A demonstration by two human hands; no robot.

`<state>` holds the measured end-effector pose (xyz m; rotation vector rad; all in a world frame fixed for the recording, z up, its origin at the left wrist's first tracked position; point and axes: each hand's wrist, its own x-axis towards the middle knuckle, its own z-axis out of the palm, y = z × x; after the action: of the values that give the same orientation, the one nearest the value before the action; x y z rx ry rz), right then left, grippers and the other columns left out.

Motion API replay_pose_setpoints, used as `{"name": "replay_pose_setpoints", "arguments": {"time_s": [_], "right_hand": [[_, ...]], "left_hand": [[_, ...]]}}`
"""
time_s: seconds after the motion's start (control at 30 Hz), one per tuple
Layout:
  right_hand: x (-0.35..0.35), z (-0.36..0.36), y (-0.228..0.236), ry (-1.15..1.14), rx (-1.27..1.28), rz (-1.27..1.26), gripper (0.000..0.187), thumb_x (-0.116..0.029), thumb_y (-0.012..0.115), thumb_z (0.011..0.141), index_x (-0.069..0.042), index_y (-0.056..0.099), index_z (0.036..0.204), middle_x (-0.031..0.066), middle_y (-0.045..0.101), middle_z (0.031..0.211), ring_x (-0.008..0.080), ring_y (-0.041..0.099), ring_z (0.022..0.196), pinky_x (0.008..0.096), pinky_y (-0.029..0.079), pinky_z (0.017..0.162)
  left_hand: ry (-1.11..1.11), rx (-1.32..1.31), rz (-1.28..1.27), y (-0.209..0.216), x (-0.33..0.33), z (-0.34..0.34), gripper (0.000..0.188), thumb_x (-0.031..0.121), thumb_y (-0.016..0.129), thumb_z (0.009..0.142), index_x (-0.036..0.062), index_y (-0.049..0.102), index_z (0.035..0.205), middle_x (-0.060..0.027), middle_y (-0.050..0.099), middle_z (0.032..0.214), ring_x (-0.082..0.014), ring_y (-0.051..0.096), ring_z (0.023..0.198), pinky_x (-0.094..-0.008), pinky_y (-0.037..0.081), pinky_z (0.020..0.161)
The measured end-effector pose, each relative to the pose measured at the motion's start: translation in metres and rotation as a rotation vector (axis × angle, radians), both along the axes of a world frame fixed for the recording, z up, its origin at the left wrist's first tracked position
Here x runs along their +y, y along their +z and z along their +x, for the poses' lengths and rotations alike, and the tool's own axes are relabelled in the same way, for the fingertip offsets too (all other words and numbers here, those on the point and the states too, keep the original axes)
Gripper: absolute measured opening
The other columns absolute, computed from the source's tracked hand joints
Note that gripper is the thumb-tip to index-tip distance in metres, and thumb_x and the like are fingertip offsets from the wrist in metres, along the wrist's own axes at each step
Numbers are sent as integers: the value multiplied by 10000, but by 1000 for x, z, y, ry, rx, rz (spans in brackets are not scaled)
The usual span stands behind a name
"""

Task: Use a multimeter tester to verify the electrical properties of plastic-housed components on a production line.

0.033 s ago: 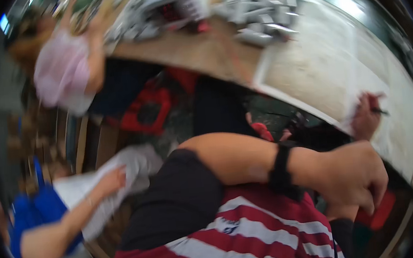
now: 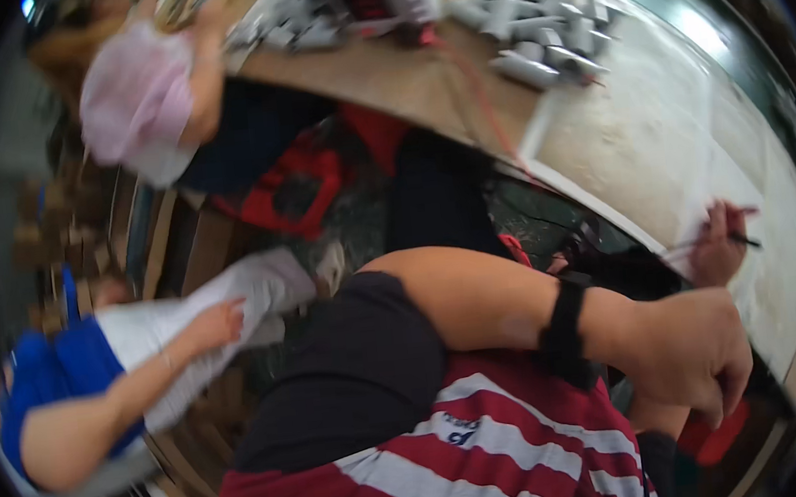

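Reaching across my striped shirt, my left arm wears a black wrist strap [image 2: 565, 333]. My left hand [image 2: 684, 355] lies bent over my right forearm [image 2: 658, 412], its fingers curled down round it. Beyond it, my right hand [image 2: 716, 247] is at the near edge of the pale worktable [image 2: 636, 130], fingers bent. A thin dark pen [image 2: 747, 242] sticks out from these fingers. What the left palm covers is hidden.
Silver cylinders [image 2: 540, 29] lie heaped on the bench, beside a boxy instrument [image 2: 374, 0] with a red wire [image 2: 484, 96]. A person in pink [image 2: 139, 96] sits at far left, a person in blue [image 2: 76, 390] nearer. A red stool [image 2: 301, 186] stands below the bench.
The view has shifted a little, so the bench and people appear further right and higher. The picture is sharper. Both my hands keep nearly the same pose.
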<state>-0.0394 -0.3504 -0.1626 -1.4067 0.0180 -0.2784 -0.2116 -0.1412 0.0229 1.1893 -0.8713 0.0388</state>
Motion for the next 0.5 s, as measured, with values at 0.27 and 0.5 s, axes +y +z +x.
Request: {"name": "replay_pose_setpoints", "arguments": {"time_s": [0.27, 0.5], "right_hand": [[43, -1, -4, 209, 35, -161, 87, -124, 630, 1047, -48, 672, 1039, 35, 681, 881, 73, 541, 668, 204, 428, 587], [35, -6, 12, 46, 33, -277, 92, -134, 644, 1042, -46, 672, 1044, 27, 679, 880, 71, 544, 677, 205, 426, 586]], "left_hand": [[436, -31, -135, -13, 9, -21, 57, 123, 789, 735, 81, 757, 758, -80, 707, 730, -275, 695, 706, -378, 528, 647], [443, -73, -21, -5, 59, -58, 101, 153, 793, 773, 81, 722, 784, -70, 684, 739, -285, 687, 725, -385, 524, 655]]}}
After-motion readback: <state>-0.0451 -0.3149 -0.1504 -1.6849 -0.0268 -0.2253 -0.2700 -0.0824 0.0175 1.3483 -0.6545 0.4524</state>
